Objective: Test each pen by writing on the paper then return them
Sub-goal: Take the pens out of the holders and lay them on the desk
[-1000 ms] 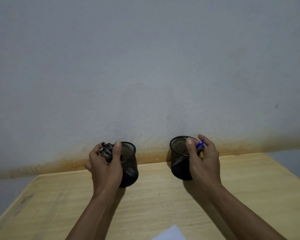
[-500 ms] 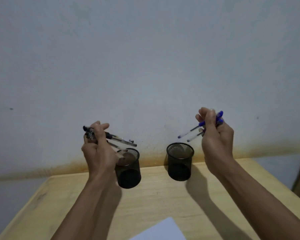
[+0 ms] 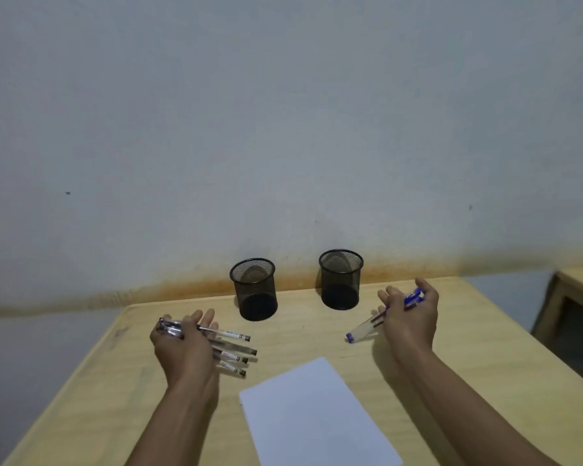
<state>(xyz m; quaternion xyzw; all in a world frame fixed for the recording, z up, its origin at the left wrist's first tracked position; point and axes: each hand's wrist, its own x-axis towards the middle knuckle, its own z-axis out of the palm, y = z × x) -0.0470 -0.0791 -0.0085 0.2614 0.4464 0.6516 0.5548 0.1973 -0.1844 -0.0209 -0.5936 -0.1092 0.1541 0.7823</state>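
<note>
Hands low over table (image 3: 468,334) — left hand (image 3: 182,348) holding black pens (image 3: 231,348), right hand (image 3: 409,317) blue pens (image 3: 367,327).

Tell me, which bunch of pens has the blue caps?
The blue-capped pens are the bunch in the right hand, near the right mesh cup. The left hand holds the black-tipped pens.

We see a dim, evenly lit room with a cool grey cast and no glare. Soft shadows pool at 6 o'clock beneath the 2 black mesh cups (image 3: 257,290) and under both forearms on the pale wooden desk (image 3: 317,334). Detail is soft throughout, slightly smeared on the clear pens (image 3: 231,348). Wide-angle distortion bows the desk edges near 4 and 8 o'clock.
</note>
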